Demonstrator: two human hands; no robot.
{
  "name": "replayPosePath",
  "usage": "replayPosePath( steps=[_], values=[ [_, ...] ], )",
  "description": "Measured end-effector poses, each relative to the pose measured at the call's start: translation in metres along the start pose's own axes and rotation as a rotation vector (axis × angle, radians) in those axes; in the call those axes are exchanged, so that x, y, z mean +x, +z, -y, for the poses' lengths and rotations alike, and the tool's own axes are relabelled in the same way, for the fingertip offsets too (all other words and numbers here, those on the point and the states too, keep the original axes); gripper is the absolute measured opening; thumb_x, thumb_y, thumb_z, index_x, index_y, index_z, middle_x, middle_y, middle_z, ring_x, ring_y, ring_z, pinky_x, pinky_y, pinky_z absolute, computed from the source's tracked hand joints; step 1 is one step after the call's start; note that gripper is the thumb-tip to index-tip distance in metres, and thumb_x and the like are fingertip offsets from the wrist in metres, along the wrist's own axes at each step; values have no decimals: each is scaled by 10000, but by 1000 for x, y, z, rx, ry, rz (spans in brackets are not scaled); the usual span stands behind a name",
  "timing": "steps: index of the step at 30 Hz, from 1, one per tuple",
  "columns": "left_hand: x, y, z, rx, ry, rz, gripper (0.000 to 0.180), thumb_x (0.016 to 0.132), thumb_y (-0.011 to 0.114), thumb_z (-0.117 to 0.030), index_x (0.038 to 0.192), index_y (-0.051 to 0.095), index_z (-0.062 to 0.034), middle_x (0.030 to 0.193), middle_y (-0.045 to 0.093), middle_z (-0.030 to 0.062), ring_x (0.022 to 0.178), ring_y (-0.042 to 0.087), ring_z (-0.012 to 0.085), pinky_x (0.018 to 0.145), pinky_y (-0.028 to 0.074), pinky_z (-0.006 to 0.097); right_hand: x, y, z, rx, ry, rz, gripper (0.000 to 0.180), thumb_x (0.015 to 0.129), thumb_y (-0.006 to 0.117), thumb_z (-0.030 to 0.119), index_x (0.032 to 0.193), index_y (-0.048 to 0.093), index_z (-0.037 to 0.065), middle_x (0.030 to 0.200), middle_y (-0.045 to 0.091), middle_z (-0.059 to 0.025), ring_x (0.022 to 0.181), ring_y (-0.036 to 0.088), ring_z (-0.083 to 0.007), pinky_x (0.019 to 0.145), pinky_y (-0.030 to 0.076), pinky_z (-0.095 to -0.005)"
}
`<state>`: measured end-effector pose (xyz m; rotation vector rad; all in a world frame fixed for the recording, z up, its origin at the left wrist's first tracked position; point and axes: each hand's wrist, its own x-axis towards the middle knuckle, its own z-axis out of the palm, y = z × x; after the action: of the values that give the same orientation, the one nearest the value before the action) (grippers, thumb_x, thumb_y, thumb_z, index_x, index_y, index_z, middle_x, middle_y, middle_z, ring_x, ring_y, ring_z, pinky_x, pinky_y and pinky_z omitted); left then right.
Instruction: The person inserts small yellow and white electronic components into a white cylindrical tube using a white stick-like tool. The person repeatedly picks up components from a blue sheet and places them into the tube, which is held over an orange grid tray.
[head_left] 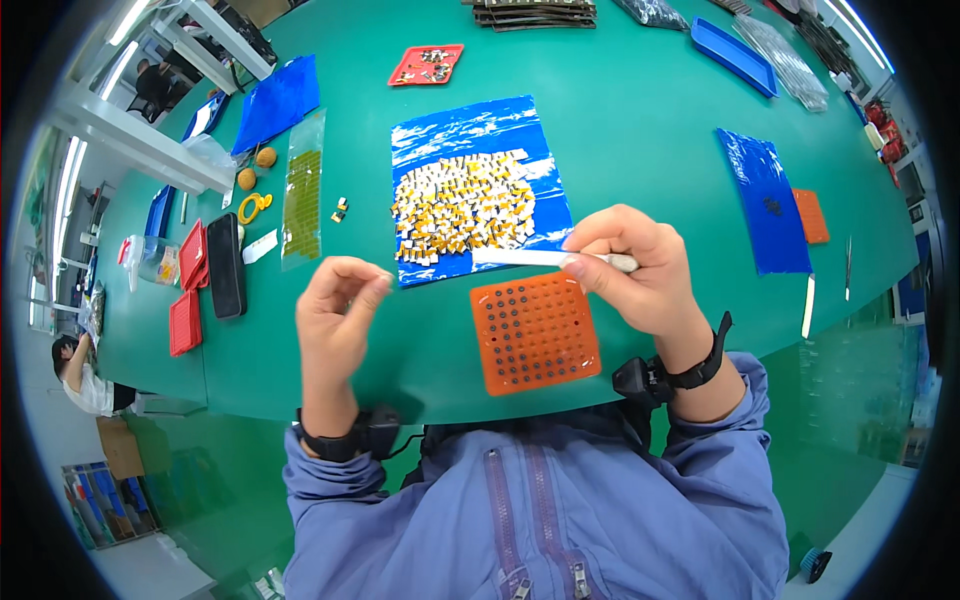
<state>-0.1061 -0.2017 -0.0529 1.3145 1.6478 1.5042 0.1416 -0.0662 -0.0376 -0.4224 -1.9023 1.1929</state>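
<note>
My right hand (640, 265) grips a slim white flat-bladed stick (520, 257) between thumb and fingers. Its blade points left, over the near edge of a blue sheet (545, 190). On that sheet lies a spread pile of small white and yellow pieces (460, 205). My left hand (338, 305) is raised left of the stick, its thumb and forefinger pinched together; whatever they hold, if anything, is too small to make out. Below the stick, an orange square tray (545, 345) sits near the table's front edge, with small dark round parts in many of its holes, mostly along the left and bottom.
Left are a black tray (228, 265), red trays (185, 322), yellow-handled scissors (251, 208) and a clear strip of yellow-green pieces (302, 195). A red tray of parts (428, 65) lies farther back. Right are another blue sheet (765, 205), an orange tray (811, 216) and tweezers (849, 268).
</note>
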Motion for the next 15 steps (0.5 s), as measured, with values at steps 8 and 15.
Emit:
replayPosePath(
  steps=[8,15],
  values=[
    [15,-25,4,927,191,208,106,707,661,-99,795,635,-45,834,600,74,805,554,258,711,442,344,6,-3,0,30,-145,8,81,754,639,-13,812,591,19,726,577,-19,645,516,-68,546,386,-214],
    [47,19,22,884,277,287,173,681,696,-121,787,568,-71,823,496,79,846,486,267,733,421,354,7,5,19,126,-153,-22,60,792,619,14,803,560,17,706,567,-32,571,512,-74,500,391,-216]
  ],
)
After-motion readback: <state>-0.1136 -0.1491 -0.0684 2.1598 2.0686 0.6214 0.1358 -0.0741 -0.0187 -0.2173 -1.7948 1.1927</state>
